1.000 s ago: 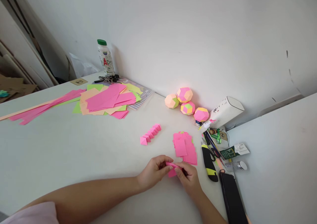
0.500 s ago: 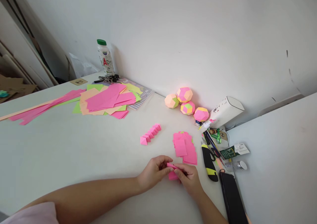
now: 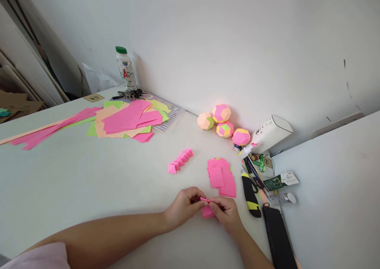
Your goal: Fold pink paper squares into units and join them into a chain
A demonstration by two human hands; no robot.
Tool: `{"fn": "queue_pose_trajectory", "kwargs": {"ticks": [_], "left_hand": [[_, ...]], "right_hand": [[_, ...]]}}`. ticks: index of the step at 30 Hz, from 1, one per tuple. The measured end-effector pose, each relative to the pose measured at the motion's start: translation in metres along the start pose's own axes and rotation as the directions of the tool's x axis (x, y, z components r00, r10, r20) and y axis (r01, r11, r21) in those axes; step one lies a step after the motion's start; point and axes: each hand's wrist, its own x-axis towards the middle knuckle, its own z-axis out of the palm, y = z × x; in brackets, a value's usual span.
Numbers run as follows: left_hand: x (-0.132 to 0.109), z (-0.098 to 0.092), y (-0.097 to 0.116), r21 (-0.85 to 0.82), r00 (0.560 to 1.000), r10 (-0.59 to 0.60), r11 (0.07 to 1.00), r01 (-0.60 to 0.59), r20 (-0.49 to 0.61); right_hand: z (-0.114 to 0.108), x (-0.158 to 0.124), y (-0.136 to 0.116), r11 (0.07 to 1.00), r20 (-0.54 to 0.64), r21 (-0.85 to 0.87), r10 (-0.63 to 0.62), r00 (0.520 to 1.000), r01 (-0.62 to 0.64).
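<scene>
A small pink paper piece [image 3: 207,211] is being pinched from both sides. The left hand [image 3: 184,206] has its fingertips closed on the piece's left edge, and the right hand [image 3: 227,214] is curled over its right part with the fingers pressed onto it. The piece is held low over the white table [image 3: 89,189], just in front of the pile of pink squares [image 3: 221,178] and a bit to its left. It looks partly folded, but the exact fold can't be made out under the fingers.

Everything else, placed from that pile of squares:

- A row of folded pink units [image 3: 181,160] is lined up just to its left, apart from both hands.
- Four paper balls [image 3: 225,123] in pink, peach, yellow and green are clustered behind it by the wall, with a white box [image 3: 271,132] lying just to their right.
- A yellow-and-black cutter [image 3: 251,195] is laid close on its right, among pens and small clutter.
- A black phone [image 3: 279,237] is found further to the right and nearer the person.
- A spread of loose coloured sheets [image 3: 127,120] is seen well off to the left and back.
- Keys [image 3: 130,94] and a green-capped bottle [image 3: 125,67] are stood behind those sheets.
- Long pink strips [image 3: 50,130] are laid out furthest left.
</scene>
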Motion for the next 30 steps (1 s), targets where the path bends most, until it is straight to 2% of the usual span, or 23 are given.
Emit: {"fn": "queue_pose_trajectory", "kwargs": {"ticks": [7, 14, 23, 30], "left_hand": [[0.000, 0.000, 0.002, 0.019, 1.000, 0.005, 1.000, -0.005, -0.004], [-0.001, 0.001, 0.004, 0.024, 1.000, 0.002, 1.000, -0.002, -0.003], [0.000, 0.001, 0.009, -0.044, 1.000, 0.019, 0.999, -0.019, -0.003], [0.000, 0.000, 0.013, -0.150, 0.998, -0.016, 0.989, 0.007, -0.057]], "right_hand": [[-0.001, 0.001, -0.002, 0.999, -0.006, -0.042, -0.029, 1.000, 0.029], [-0.001, 0.001, -0.003, 1.000, -0.009, -0.005, -0.017, 1.000, 0.017], [-0.002, 0.000, 0.001, 0.993, 0.000, 0.077, 0.092, 0.996, -0.091], [-0.002, -0.002, 0.005, 0.985, -0.008, 0.107, 0.138, 0.990, -0.136]]}}
